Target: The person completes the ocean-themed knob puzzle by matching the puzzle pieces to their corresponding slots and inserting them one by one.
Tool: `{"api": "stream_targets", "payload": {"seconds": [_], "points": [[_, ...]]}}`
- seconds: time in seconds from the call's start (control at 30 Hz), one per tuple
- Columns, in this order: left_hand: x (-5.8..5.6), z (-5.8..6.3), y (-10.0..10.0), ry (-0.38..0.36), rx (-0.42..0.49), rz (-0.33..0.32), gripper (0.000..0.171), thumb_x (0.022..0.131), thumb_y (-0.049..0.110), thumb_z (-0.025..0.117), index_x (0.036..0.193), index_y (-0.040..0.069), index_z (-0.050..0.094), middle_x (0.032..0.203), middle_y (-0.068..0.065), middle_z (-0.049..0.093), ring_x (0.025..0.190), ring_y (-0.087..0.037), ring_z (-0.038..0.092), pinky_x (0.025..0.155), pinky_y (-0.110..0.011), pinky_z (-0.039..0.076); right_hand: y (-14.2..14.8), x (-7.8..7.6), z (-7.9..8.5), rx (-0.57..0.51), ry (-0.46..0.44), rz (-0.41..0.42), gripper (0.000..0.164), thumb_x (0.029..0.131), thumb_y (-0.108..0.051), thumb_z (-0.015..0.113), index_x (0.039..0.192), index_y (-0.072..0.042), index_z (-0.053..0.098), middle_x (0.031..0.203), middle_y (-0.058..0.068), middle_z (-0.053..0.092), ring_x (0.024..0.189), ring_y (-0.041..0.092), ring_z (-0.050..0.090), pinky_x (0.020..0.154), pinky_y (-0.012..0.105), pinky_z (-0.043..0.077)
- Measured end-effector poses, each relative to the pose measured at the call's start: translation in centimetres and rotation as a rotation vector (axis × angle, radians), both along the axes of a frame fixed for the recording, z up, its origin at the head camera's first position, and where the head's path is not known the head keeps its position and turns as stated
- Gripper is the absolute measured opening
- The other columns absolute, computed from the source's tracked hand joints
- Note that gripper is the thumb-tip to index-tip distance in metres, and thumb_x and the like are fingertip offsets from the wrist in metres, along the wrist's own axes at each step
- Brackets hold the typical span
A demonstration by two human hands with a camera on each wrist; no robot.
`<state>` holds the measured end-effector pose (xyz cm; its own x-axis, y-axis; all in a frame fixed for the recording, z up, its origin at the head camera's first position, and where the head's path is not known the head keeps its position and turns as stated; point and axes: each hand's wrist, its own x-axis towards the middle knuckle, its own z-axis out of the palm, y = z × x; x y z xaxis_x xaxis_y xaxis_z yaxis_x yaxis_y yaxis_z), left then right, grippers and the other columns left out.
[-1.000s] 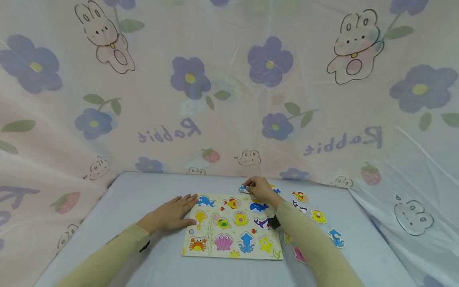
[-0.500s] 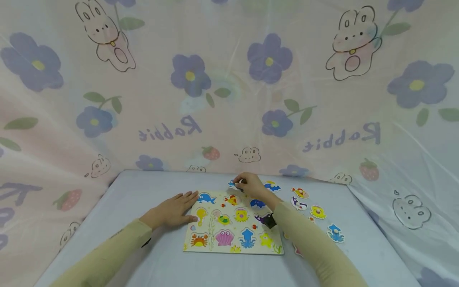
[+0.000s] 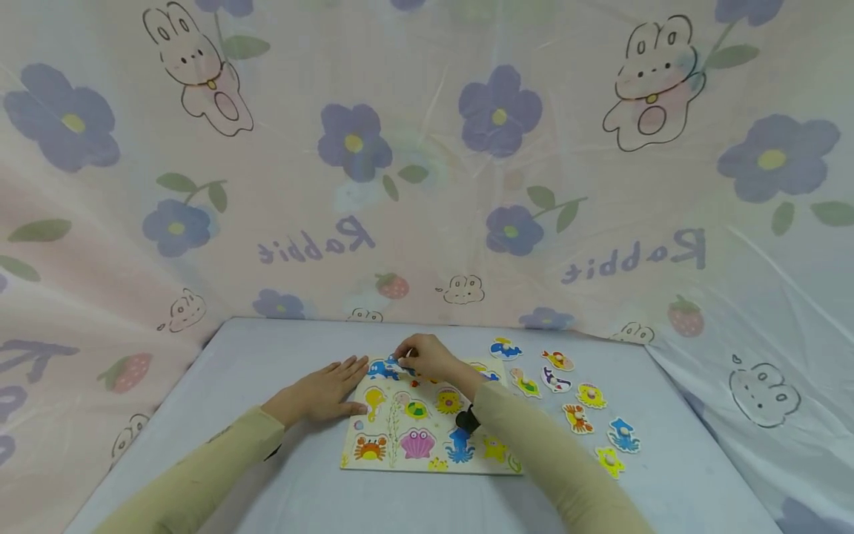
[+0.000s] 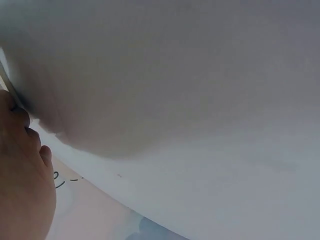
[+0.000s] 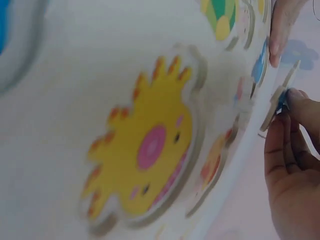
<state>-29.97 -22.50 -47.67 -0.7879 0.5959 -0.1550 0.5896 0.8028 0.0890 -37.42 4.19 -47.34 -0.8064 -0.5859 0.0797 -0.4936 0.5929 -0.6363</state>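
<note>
Your right hand [image 3: 434, 359]: thumb and fingertips pinching a blue puzzle piece [image 5: 272, 109]. Beneath it, sea-animal puzzle board [image 3: 432, 425]; to its left, your left hand [image 3: 322, 391], fingers outstretched, touching the board's edge; to its right, loose sea-animal pieces [image 3: 591, 395].

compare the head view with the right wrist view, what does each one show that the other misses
Only the head view: the loose orange crab piece, blue squid piece and yellow star piece, plus both long beige sleeves.

Only the right wrist view: the palm side of the bare right hand, and the thin blue-and-white flat piece it pinches seen nearly edge-on.

Both: that hand and piece, the flat cream puzzle board with its yellow, pink-nosed octopus picture, and at least part of the bare left hand.
</note>
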Motion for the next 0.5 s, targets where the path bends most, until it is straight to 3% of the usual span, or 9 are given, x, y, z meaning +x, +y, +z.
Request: {"api": "stream_targets", "payload": {"seconds": [0.33, 0.5], "points": [[0.0, -0.2, -0.2, -0.019, 0.011, 0.035, 0.097, 0.102, 0.068, 0.046, 0.163, -0.003, 0.023, 0.173, -0.018, 0.014, 0.159, -0.039, 0.016, 0.128, -0.055, 0.02, -2.9, -0.2, -0.6, 0.064, -0.027, 0.012, 0.011, 0.102, -0.012, 0.068, 0.107, -0.015, 0.078, 0.099, -0.006, 0.068, 0.084, 0.008, 0.059, 0.076, 0.023, 0.053], [-0.3, -0.4, -0.2, -0.007, 0.0, 0.029, 0.098, 0.101, 0.07, 0.044, 0.163, -0.002, 0.022, 0.173, -0.016, 0.014, 0.159, -0.038, 0.016, 0.128, -0.053, 0.02, -3.9, -0.4, -0.7, 0.105, 0.001, 0.023, 0.011, 0.101, -0.01, 0.07, 0.106, -0.014, 0.078, 0.099, -0.004, 0.069, 0.085, 0.007, 0.059, 0.076, 0.021, 0.053]]}}
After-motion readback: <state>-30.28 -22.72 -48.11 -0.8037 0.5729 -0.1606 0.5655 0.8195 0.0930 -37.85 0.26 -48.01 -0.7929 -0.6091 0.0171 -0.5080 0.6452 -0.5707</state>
